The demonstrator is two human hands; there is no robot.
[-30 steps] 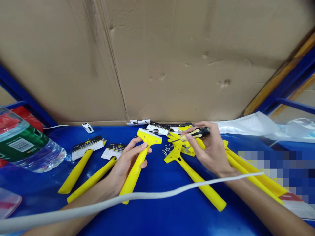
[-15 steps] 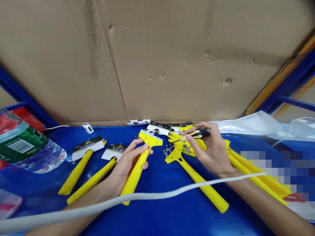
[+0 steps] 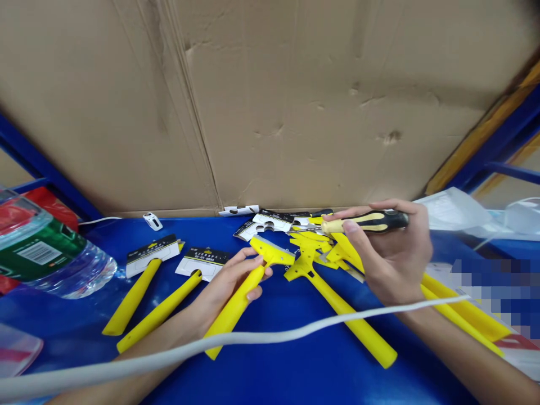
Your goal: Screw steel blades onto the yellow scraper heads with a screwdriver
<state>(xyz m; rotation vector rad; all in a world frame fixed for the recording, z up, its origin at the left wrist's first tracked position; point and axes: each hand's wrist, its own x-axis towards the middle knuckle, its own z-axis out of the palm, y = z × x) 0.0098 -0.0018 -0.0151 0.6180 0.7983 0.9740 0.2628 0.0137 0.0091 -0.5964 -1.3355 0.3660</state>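
Left hand [image 3: 225, 281]: fingers wrapped on a yellow scraper [image 3: 231, 315], thumb up at the neck. Its handle runs from near-left to far-right, head at the far end, raised in front of the person.

Right hand [image 3: 388, 259]: gripping a screwdriver [image 3: 365, 221] by the handle, thumb and fingers forward. Long axis roughly crosswise, shaft pointing left.

Key relation — held scraper's head is left and slightly nearer than the shaft tip. Tip shows just past the head's right end; apart in view, depth gap can't be judged. The two long axes cross at a slant, not in line. Right hand has the tool, left has the head.

Between the hands: loose scraper [image 3: 350, 320] on the blue desk [image 3: 270, 382], head beside the held one, handle angled back-right. Behind it — a pile of yellow parts [image 3: 310, 243] and printed cards [image 3: 273, 219].

Further left: two carded scrapers [image 3: 162, 312], then a bottle [image 3: 42, 253]. White cable [image 3: 270, 336] crosses the foreground.
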